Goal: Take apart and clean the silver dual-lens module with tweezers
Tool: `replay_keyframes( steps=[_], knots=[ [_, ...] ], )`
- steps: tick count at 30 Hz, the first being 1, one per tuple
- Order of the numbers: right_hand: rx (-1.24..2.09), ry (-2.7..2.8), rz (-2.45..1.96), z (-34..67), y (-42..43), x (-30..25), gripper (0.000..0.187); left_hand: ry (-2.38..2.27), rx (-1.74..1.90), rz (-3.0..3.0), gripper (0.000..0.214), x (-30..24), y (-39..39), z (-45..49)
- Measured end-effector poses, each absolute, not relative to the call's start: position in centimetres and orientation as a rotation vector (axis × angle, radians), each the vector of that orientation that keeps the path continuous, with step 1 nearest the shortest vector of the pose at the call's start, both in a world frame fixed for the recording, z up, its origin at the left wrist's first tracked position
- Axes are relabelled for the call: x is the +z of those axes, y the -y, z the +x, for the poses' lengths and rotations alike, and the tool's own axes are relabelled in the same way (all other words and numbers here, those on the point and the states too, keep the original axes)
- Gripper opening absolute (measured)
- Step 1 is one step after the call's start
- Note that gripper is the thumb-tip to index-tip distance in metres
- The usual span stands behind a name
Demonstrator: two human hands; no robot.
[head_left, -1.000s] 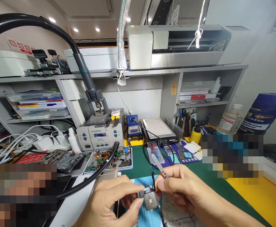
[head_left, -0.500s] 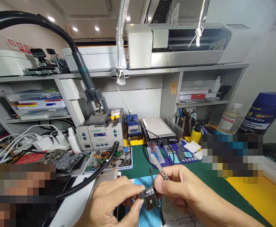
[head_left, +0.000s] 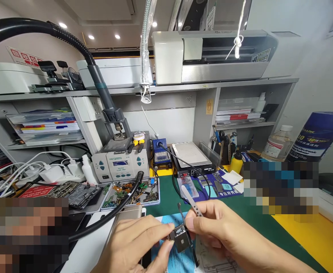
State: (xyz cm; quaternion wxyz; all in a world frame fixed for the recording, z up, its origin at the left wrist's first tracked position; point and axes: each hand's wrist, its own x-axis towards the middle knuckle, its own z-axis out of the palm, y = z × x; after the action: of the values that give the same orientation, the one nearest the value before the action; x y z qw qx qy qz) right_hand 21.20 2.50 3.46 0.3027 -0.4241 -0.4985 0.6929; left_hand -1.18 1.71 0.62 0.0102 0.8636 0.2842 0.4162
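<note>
My left hand (head_left: 143, 242) pinches a small dark square electronic module (head_left: 182, 242) between thumb and fingertips at its left edge. Thin dark flex strips stick out from the module above and below. In my right hand (head_left: 216, 223) is a flat grey metal pry tool (head_left: 191, 199) with a row of small holes, gripped between thumb and forefinger. Its rounded end points up and away, and the fingertips are close against the module's right side. Beneath both hands lies a blue printed sheet (head_left: 177, 263). Whatever the tool's lower end touches is hidden by my fingers.
A tray of circuit boards and loose parts (head_left: 152, 199) stands behind my left hand. A thick black hose (head_left: 98, 229) crosses the left side. Farther back are a soldering station (head_left: 123, 165) and a flat heating plate (head_left: 190, 154). Bottles (head_left: 278, 146) stand at right.
The module has tilted slightly in my fingers, and its upper flex strip leans further left. Both hands keep nearly the same place and grip.
</note>
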Motion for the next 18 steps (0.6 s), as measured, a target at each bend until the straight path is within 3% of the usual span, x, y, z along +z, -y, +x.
replay_keyframes(
  steps=[4, 8, 11, 18],
  knots=[
    [1.827, 1.302, -1.110, 21.2, -2.6, 3.3, 0.022, -0.920, 1.240, 2.471, 0.024, 0.9, -1.6, -1.0],
    [1.792, 1.269, -1.089, 21.3, -2.6, 3.1, 0.016, -0.957, 0.982, 1.629, 0.010, 1.5, -1.7, -1.0],
    [1.787, 1.248, -1.064, 21.4, -2.7, 3.2, 0.016, -0.846, 0.759, 0.987, 0.024, 2.2, -2.1, -1.1],
    [1.718, 1.292, -1.004, 21.2, -2.5, 2.8, 0.030, -0.783, 0.666, 0.645, 0.015, 1.9, -2.8, -1.4]
  ],
)
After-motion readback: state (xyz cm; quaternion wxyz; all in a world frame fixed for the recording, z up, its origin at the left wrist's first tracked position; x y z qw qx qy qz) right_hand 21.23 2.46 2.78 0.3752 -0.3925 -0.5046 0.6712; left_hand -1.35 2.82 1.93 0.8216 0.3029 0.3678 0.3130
